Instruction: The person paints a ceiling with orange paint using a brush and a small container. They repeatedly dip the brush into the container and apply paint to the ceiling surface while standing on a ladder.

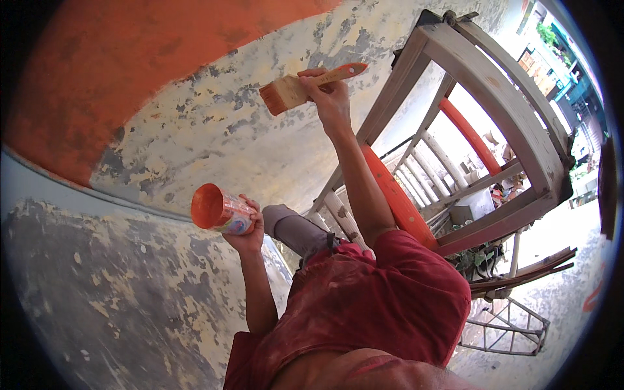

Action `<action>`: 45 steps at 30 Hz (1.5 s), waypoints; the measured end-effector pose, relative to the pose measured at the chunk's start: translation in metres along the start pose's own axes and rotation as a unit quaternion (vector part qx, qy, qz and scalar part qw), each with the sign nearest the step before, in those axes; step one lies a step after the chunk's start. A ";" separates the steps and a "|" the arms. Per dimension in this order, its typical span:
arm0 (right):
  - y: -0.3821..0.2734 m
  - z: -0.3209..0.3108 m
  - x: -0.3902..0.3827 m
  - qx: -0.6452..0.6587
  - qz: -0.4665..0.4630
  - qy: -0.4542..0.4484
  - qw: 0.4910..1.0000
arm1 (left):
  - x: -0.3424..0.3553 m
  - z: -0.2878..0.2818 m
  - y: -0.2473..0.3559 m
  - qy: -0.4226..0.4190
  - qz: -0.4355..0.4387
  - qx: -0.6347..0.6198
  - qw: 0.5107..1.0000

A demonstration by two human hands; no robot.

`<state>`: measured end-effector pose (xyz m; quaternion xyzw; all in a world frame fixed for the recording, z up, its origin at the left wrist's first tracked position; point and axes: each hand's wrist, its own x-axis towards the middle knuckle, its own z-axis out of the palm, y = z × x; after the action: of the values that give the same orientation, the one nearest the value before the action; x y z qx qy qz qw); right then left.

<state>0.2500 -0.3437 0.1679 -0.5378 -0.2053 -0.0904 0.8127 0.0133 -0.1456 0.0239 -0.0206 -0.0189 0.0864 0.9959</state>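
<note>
A wide paintbrush (290,93) with a wooden handle is in my right hand (330,104), gripped near the base of the bristles. Orange paint coats the bristles, which point left, apart from or close to the wall; I cannot tell which. My left hand (250,227) is wrapped round a paint can (227,213), tilted so its orange-coated mouth faces up and left. How much paint it holds is not visible. Behind both hands is a wall (214,123) with flaking cream and grey patches. Its upper left part carries fresh-looking orange paint (97,71) with a curved edge.
At my right stands a wooden frame (520,140) with an orange plank (396,195) close to my right arm. A pale ledge (97,197) runs along the wall at left. Wooden strips (526,273) and a metal lattice frame (510,329) lie lower right.
</note>
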 end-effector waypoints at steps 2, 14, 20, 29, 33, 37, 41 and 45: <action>0.002 0.001 0.002 -0.017 -0.002 0.006 1.000 | 0.005 0.000 0.005 -0.001 0.004 0.013 1.000; -0.005 0.006 -0.004 -0.066 0.055 0.073 0.994 | 0.098 -0.056 0.003 0.013 -0.115 0.009 0.993; 0.001 -0.001 0.002 -0.110 0.041 0.144 0.983 | 0.168 -0.071 -0.020 -0.007 -0.223 -0.003 0.975; 0.010 -0.009 0.036 -0.069 0.080 0.204 0.973 | 0.239 -0.084 -0.055 0.015 -0.345 -0.030 0.938; 0.018 -0.009 0.045 -0.033 0.067 0.236 0.969 | 0.245 -0.043 -0.061 0.018 -0.358 -0.015 0.933; 0.033 -0.012 0.044 -0.043 0.094 0.287 0.952 | 0.239 -0.027 -0.056 0.018 -0.378 -0.048 0.925; 0.038 -0.015 0.048 -0.100 0.102 0.305 0.941 | 0.233 -0.009 -0.050 0.038 -0.376 -0.026 0.925; 0.048 -0.012 0.051 -0.142 0.078 0.285 0.945 | 0.230 0.017 -0.053 0.038 -0.357 -0.013 0.933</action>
<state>0.3160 -0.3314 0.1460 -0.6137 0.0921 -0.2043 0.7571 0.2481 -0.1578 0.0512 -0.0287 0.0120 -0.2760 0.9606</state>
